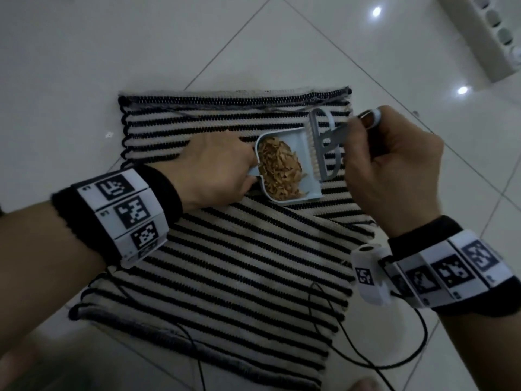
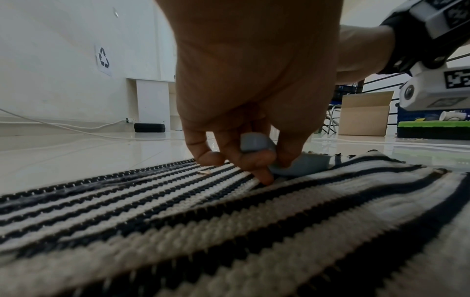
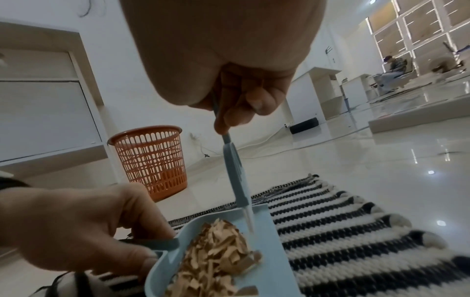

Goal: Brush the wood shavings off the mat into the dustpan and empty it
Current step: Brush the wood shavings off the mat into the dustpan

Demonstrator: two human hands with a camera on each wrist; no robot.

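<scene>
A black-and-white striped mat (image 1: 231, 272) lies on the tiled floor, partly folded over itself. On it sits a small light-blue dustpan (image 1: 306, 190) heaped with tan wood shavings (image 1: 279, 167). My left hand (image 1: 220, 170) grips the dustpan's short handle (image 3: 160, 243) from the left. My right hand (image 1: 394, 167) holds the handle of a grey-blue hand brush (image 1: 320, 145), whose white bristles stand at the pan's open edge. In the left wrist view the left hand's fingers (image 2: 257, 158) curl round the handle, low on the mat (image 2: 229, 221).
An orange mesh waste basket (image 3: 150, 162) stands on the floor beyond the mat, near white cabinets (image 3: 43, 100). Black cables (image 1: 394, 342) trail over the mat's near corner. A cardboard box (image 2: 363, 114) and a green-topped crate (image 2: 432, 128) stand farther off.
</scene>
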